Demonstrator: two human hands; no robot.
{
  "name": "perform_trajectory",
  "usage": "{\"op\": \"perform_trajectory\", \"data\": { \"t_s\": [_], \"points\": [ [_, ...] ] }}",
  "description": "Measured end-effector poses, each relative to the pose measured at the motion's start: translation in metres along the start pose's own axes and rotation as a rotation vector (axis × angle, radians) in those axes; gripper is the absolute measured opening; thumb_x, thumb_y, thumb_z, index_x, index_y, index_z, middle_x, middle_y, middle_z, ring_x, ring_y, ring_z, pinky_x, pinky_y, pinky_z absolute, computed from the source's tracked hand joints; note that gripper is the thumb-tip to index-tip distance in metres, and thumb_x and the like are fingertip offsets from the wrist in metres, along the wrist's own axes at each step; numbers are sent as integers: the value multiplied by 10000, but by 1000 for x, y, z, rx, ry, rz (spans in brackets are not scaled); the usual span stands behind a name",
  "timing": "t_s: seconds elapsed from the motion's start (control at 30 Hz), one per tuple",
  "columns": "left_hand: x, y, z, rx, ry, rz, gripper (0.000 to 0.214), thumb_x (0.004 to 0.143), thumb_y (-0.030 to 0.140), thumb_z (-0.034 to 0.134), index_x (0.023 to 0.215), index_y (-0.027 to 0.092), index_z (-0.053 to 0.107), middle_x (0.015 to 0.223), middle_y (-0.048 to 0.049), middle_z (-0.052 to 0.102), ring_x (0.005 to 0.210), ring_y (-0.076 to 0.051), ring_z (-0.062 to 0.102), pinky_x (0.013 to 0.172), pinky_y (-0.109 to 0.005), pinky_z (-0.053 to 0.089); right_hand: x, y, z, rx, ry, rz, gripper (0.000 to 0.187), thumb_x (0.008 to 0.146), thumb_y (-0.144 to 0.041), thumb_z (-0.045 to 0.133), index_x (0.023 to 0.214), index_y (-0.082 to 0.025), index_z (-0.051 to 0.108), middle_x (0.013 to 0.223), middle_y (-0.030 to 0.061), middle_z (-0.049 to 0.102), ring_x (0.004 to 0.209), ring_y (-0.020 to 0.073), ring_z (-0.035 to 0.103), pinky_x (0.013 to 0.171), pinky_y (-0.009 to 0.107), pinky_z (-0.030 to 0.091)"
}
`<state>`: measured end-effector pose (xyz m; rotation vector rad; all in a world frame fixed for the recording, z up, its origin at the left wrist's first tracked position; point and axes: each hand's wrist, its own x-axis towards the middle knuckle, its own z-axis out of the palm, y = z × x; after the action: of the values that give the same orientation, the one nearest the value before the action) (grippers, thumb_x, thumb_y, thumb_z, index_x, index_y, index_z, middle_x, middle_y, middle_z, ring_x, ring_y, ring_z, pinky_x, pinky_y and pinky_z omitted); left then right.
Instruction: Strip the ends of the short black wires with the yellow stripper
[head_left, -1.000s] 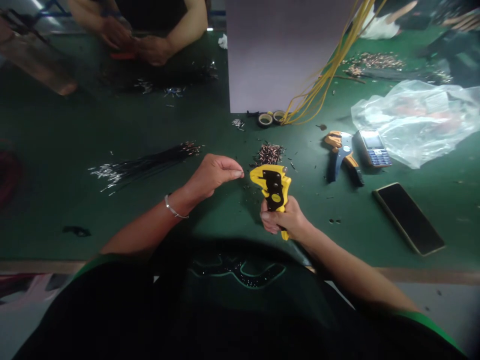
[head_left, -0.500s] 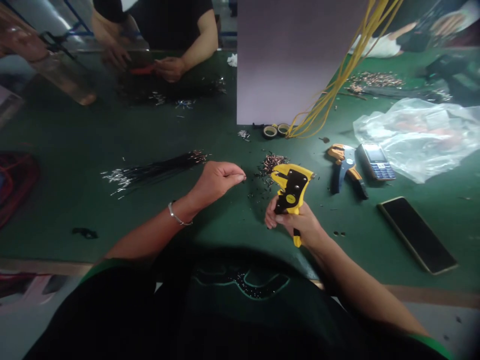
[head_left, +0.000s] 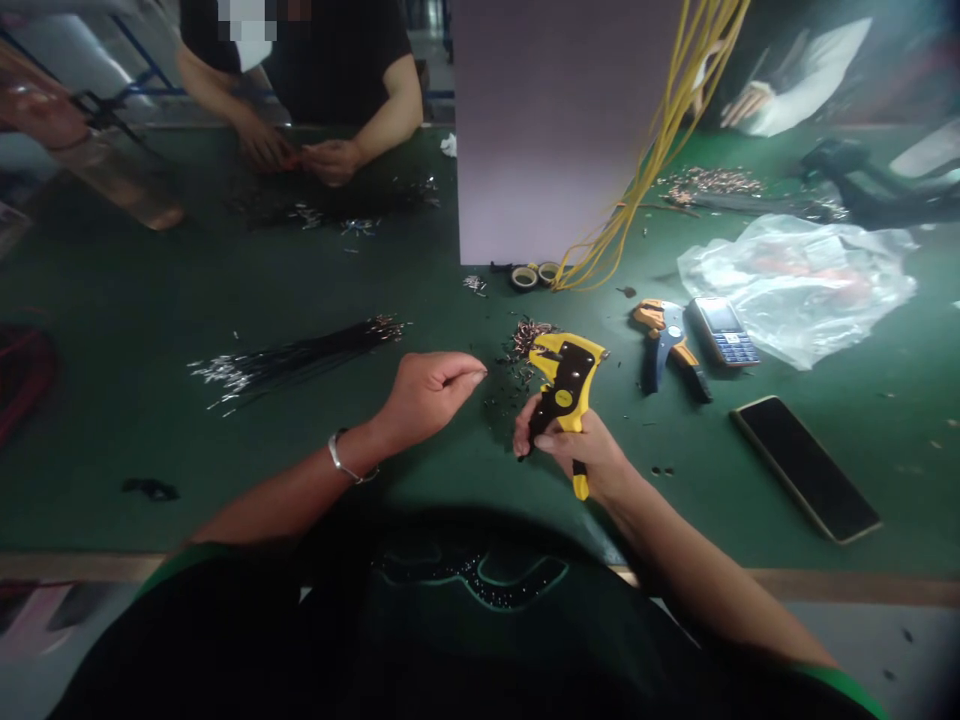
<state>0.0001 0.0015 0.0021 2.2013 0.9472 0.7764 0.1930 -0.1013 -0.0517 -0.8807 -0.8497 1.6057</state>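
My right hand is wrapped round the handles of a yellow and black wire stripper, its jaws pointing up and to the left. Just beyond the jaws lies a pile of short copper-ended offcuts, with black bits scattered nearer me. To the left, my left hand is closed in a pinch, thumb against fingers; whatever sits at the fingertips is too small to make out. The fingertips are apart from the stripper. Behind that hand, a bundle of thin black wires rests on the table, silvery ends left and copper ends right.
A second stripper, orange and blue, a keypad phone, a dark smartphone and a clear plastic bag lie to the right. Yellow wires hang before a pale panel by tape rolls. Co-workers' hands are across the table.
The whole view has shifted slightly, with the table things lower and further left. Both my hands keep nearly the same pose, and the stripper stays in my right hand.
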Motion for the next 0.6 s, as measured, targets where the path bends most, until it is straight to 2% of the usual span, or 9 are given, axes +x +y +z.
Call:
{"op": "perform_trajectory", "data": {
  "t_s": [0.13, 0.23, 0.3, 0.43, 0.6],
  "points": [
    [-5, -1, 9, 34, -24, 87, 185, 849, 205, 549, 770, 181, 714, 684, -19, 709, 618, -117, 622, 603, -235, 439, 4, -2, 2, 0, 51, -5, 361, 589, -300, 821, 850, -165, 612, 758, 24, 654, 620, 171, 605, 617, 333, 487],
    [-11, 0, 18, 51, -97, 175, 194, 865, 186, 533, 787, 187, 710, 688, -18, 710, 627, -122, 632, 610, -239, 447, 5, -2, 3, -31, 121, -52, 370, 582, -284, 823, 861, -166, 610, 770, 20, 654, 624, 165, 606, 610, 317, 471],
    [-16, 3, 23, 85, -157, 238, 211, 883, 192, 515, 795, 195, 707, 669, -11, 699, 600, -122, 613, 599, -246, 443, 4, -4, 5, -72, 153, -87, 308, 618, -263, 796, 838, -166, 604, 724, 6, 632, 633, 158, 593, 625, 307, 456],
    [-21, 7, 27, 104, -199, 303, 237, 903, 188, 491, 782, 198, 695, 646, -7, 677, 585, -121, 593, 586, -249, 436, 1, -9, 10, -123, 109, -129, 197, 648, -223, 735, 742, -172, 569, 657, -11, 574, 636, 154, 564, 643, 302, 439],
    [-21, 9, 28, 106, -210, 344, 241, 909, 178, 484, 778, 194, 686, 635, -1, 669, 584, -116, 599, 583, -237, 435, 0, -9, 11, -169, 115, -148, 144, 654, -189, 674, 745, -173, 563, 673, -12, 553, 628, 148, 551, 631, 296, 431]
  ]
}}
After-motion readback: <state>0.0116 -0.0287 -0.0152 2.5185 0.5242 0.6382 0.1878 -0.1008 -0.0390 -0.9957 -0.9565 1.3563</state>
